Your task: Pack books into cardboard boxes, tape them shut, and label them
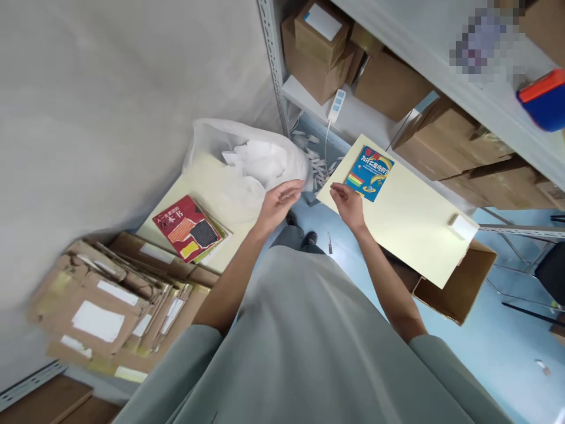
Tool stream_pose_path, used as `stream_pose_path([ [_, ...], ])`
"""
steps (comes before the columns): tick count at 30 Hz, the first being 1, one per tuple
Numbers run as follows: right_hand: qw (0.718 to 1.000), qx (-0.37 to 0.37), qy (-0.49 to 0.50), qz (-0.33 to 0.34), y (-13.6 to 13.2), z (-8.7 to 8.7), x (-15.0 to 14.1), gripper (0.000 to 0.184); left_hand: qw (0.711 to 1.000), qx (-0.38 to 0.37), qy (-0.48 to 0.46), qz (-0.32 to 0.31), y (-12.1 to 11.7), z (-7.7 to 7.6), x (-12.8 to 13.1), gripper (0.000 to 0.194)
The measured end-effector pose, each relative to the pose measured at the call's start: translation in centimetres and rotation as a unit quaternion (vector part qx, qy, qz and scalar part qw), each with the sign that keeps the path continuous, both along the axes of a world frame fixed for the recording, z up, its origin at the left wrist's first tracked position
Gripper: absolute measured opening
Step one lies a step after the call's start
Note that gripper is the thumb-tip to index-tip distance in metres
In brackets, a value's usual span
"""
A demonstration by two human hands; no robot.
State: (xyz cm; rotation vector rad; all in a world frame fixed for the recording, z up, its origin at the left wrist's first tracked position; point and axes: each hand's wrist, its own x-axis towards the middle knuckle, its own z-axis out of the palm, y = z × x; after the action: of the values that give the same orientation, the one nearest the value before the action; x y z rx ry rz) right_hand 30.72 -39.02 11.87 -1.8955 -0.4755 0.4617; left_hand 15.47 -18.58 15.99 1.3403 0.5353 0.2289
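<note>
My left hand (281, 205) is held in the air with its fingers stretched out and nothing in it. It is nearest to a clear plastic bag (207, 138) stuffed with white material. My right hand (349, 205) hovers by the lower left corner of a blue book (375, 174) with a planet on its cover. Its fingers are loosely bent, and no object shows in them. The blue book lies flat on a cream tabletop (415, 224). Left of my left hand, a red book (188, 227) tops a small pile on another cream surface (165, 203).
Flattened cardboard boxes (97, 312) are stacked at the left. Shelving with cartons (388, 82) and a power strip (337, 106) stands at the back right. A small white box (462, 227) sits at the tabletop's right end, above an open carton (474, 277). White scraps (315, 168) lie behind.
</note>
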Motion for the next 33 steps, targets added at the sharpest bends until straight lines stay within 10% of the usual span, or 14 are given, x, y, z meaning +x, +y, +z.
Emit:
stream_pose_path([
  [7,0.998,0.020,-0.010,0.050,3.7,2.6,-3.3,0.061,0.983,0.041,0.036,0.175,6.8,-2.4,-5.5,0.048],
  [15,0.996,0.040,-0.062,0.051,11.1,8.2,-6.0,0.052,0.969,0.046,0.070,0.234,15.7,-7.3,-7.9,0.049],
  [33,0.993,-0.025,-0.042,0.112,21.8,3.0,-8.3,0.052,0.979,0.142,0.103,0.105,23.3,-19.0,6.0,0.051],
])
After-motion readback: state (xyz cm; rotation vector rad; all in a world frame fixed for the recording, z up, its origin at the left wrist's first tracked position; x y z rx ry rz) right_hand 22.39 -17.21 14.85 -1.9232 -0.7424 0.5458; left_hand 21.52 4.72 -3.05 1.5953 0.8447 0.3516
